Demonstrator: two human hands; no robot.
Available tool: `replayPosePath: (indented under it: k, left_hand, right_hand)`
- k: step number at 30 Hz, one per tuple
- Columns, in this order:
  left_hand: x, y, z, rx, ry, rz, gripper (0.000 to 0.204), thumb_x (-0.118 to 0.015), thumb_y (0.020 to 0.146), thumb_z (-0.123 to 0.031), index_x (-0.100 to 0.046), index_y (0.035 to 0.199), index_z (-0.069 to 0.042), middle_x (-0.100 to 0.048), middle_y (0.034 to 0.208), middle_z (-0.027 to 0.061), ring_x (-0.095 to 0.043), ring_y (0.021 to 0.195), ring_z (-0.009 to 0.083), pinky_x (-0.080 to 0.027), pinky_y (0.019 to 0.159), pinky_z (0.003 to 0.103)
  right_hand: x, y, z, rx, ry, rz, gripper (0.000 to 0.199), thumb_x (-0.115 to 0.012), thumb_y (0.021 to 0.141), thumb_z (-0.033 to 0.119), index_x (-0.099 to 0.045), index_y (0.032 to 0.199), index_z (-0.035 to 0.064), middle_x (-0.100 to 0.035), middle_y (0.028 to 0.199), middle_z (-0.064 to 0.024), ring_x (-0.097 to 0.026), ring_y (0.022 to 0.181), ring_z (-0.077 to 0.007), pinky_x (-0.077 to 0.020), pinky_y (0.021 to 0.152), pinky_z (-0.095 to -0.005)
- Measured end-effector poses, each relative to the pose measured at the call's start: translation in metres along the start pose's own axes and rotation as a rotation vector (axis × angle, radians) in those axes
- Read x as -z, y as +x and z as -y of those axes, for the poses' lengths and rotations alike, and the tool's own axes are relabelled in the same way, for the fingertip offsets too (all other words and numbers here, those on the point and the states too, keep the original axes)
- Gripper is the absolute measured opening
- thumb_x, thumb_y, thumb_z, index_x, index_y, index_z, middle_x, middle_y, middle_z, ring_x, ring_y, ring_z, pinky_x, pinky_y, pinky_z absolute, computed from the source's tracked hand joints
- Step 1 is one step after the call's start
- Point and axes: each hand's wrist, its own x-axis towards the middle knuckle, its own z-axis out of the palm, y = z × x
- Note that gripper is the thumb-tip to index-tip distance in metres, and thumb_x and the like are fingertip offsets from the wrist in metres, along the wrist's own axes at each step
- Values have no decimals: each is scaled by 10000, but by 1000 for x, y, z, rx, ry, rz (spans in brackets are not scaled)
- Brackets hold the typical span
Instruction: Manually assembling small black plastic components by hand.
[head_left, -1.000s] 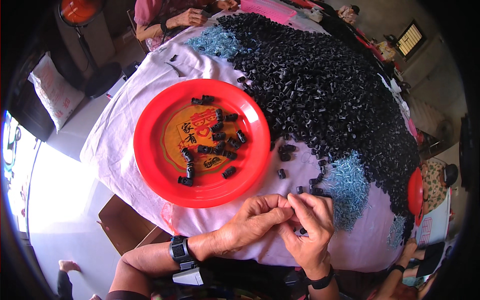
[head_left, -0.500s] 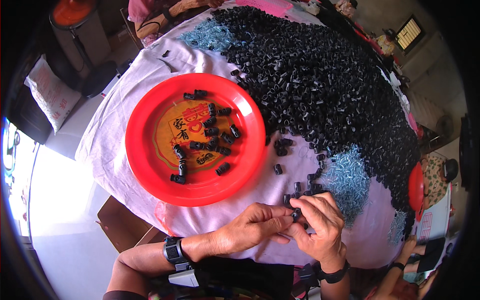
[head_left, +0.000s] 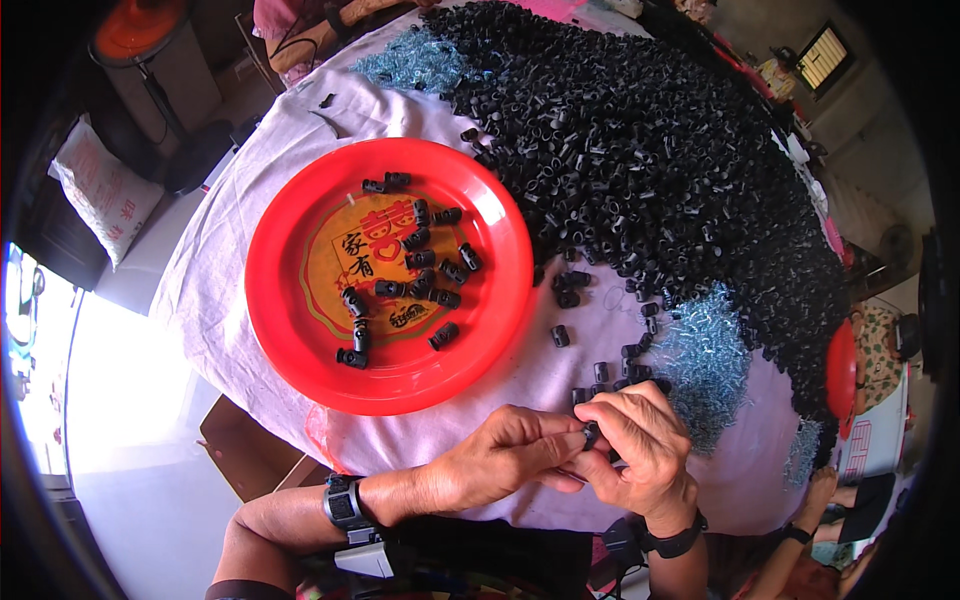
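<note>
In front of me, both hands meet above the near side of the cloth-covered table. My left hand (head_left: 505, 450) pinches a small black plastic cord lock (head_left: 591, 433) between thumb and fingers. The right hand (head_left: 640, 440) grips the same piece from the other side, and its fingers partly hide it. Just beyond my fingers lie several loose black barrel pieces (head_left: 600, 373). To their right is a heap of tiny silvery springs (head_left: 705, 365). A red round plate (head_left: 268, 290) stands to the left, with many black cord locks (head_left: 420, 259) scattered in it.
A large mound of black plastic pieces (head_left: 620, 150) covers the table's far and right side. More springs (head_left: 415, 60) lie at the far left. A cardboard box (head_left: 245, 450) is below the table edge. Other people's arms (head_left: 350, 20) show around the table.
My hands stay together on the cord lock, with only slight finger movement. The view has shifted a little; the plate and heaps look unchanged.
</note>
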Motion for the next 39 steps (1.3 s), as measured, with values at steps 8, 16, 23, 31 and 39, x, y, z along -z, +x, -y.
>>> replayPosePath:
  k: [8,16,23,31,39]
  left_hand:
    - [-3,-1,-2,8,-5,-5,374,-522,1117,-292,-646,1300,9,-707,1135,65,-679,1071,125,-603,928,309]
    - [-4,-2,1,10,-54,-56,392,-509,1121,-289,-649,1265,47,-710,1095,86,-685,1036,129,-603,937,305]
    - [-4,0,2,32,-114,-54,440,-475,1131,-316,-596,1331,56,-682,1198,107,-657,1123,144,-586,989,332]
    - [1,2,2,34,-240,-38,495,-410,1144,-347,-503,1432,45,-661,1310,159,-668,1187,229,-559,1029,379]
    - [2,3,5,11,-218,-53,451,-448,1134,-324,-553,1386,35,-659,1276,137,-671,1151,226,-571,1008,377]
  right_hand:
    - [3,7,1,11,38,28,462,-818,669,21,-710,1115,-34,-702,979,-128,-656,798,-283,-568,719,-378]
    - [0,4,1,5,11,30,457,-818,693,30,-701,1129,-41,-699,977,-135,-661,810,-290,-572,726,-380]
    - [-1,7,-5,11,30,37,408,-819,755,50,-702,1134,-45,-713,1007,-139,-676,832,-299,-577,730,-391]
    - [7,-9,6,-37,-133,-117,373,-846,837,143,-713,1142,-27,-736,939,-125,-696,805,-289,-572,743,-378]
    - [8,-13,16,-11,-156,-114,392,-864,830,163,-715,1143,-20,-740,972,-118,-699,836,-286,-575,749,-379]
